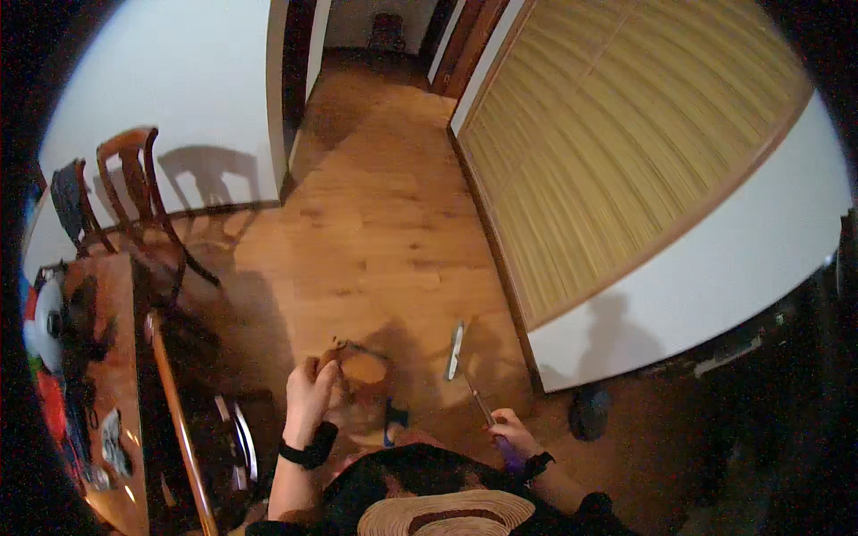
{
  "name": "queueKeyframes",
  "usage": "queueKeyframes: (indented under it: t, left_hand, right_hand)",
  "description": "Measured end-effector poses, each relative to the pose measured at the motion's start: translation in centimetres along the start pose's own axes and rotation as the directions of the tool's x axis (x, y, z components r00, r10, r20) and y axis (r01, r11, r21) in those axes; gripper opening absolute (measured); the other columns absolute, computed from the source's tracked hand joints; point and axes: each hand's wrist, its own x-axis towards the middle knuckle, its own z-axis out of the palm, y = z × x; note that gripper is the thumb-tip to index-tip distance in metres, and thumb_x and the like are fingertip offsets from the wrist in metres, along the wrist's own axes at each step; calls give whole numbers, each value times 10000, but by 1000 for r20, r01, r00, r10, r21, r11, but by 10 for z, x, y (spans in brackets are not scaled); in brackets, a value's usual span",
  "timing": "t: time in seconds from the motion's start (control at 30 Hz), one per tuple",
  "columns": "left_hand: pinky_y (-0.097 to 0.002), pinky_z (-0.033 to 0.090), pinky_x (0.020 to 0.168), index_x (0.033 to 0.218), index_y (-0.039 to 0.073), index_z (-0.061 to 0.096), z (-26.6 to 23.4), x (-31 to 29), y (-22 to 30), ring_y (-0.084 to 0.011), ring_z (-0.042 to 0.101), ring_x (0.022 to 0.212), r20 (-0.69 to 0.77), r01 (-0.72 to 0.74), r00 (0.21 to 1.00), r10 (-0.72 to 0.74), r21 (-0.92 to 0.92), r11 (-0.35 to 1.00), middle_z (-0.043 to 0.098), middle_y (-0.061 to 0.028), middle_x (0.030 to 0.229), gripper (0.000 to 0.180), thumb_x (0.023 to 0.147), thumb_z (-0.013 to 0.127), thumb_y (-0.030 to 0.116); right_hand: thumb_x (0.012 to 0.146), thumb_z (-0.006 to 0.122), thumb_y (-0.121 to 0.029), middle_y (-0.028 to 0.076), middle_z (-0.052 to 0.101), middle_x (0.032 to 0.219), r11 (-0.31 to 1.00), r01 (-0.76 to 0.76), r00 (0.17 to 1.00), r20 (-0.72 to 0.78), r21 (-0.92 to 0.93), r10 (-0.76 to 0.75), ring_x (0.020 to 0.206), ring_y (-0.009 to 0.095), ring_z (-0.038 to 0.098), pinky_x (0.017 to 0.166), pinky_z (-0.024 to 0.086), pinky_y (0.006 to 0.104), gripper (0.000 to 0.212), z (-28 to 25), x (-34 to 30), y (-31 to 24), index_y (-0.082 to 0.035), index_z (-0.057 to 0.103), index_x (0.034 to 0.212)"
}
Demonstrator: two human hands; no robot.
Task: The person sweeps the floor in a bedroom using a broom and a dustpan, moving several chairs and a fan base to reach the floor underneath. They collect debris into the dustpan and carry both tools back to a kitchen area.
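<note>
Head: R hand point(516, 431) w/ thin, straight tool point(483, 406).

The small thing point(339, 343) in the left grip point(313, 388) is too blurred (and dim) to identify.

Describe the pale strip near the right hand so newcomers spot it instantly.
Find the large yellowish blind; look left of its lowest corner. Against the floor, beyond the slim tool in the right hand, is a narrow strip. Its whitish face separates it from the blue item nearby.
</note>
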Motion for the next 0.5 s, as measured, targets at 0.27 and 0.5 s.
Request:
queueKeyframes:
  t: [0.27, 0.5]
  left_hand:
    - [-251, 406, 623, 927, -73, 553, -5, 146, 69, -117, 481, 701, -173, 122, 973, -152, -174, 977, 572, -69, 804, 229, 862, 571, 146]
    - [-236, 355, 577, 884, -39, 533, -8, 285, 100, -84, 404, 654, -371, 157, 910, -188, -113, 981, 500, -20, 743, 194, 888, 526, 155]
  right_hand:
    - [805, 653, -99, 119, 493, 1030, 940, -245, 969, 91, 239, 230, 784, 168, 563, 644, 474, 322, 620, -77, 227, -152, -125, 240, 1267]
    - [913, 515, -298, 31, 555, 693, 637, -728, 686, 274, 255, 674, 529, 140, 481, 497, 407, 276, 302, -115, 351, -45, -30, 486, 1050]
